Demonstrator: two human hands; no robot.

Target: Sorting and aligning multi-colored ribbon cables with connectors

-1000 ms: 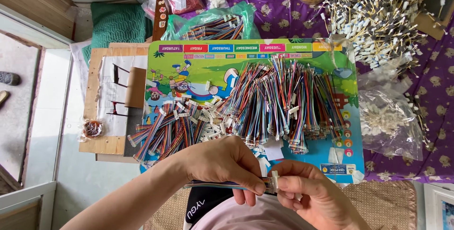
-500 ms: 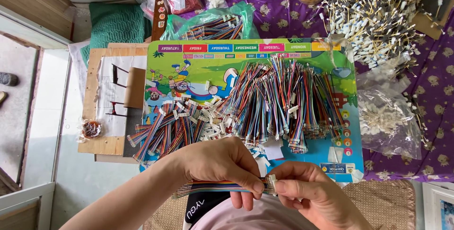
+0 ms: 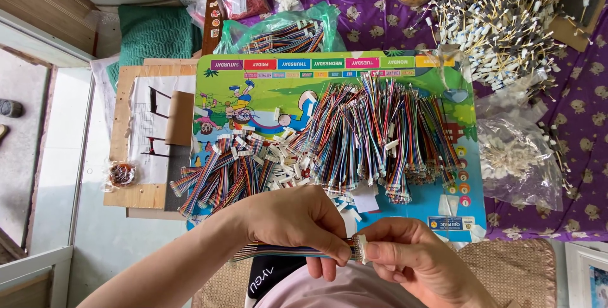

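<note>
My left hand (image 3: 291, 219) grips a flat multicoloured ribbon cable (image 3: 272, 251) near its end, low in the head view. My right hand (image 3: 411, 257) pinches the small white connector (image 3: 360, 249) at that end between thumb and fingers. Both hands meet just below the front edge of a colourful cartoon board (image 3: 266, 92). On the board lie a large pile of multicoloured ribbon cables (image 3: 386, 134), a smaller cable pile (image 3: 221, 178) at the left, and several loose white connectors (image 3: 288, 168) between them.
A green bag of cables (image 3: 285, 35) lies behind the board. A heap of white-tipped sticks (image 3: 500, 23) and a clear bag of white parts (image 3: 516, 156) sit on purple cloth at the right. A wooden clipboard with paper (image 3: 149, 137) lies left.
The hands stay together at the same spot. The right thumb and fingers have closed more squarely on the white connector at the cable's end; the cable lies slightly flatter.
</note>
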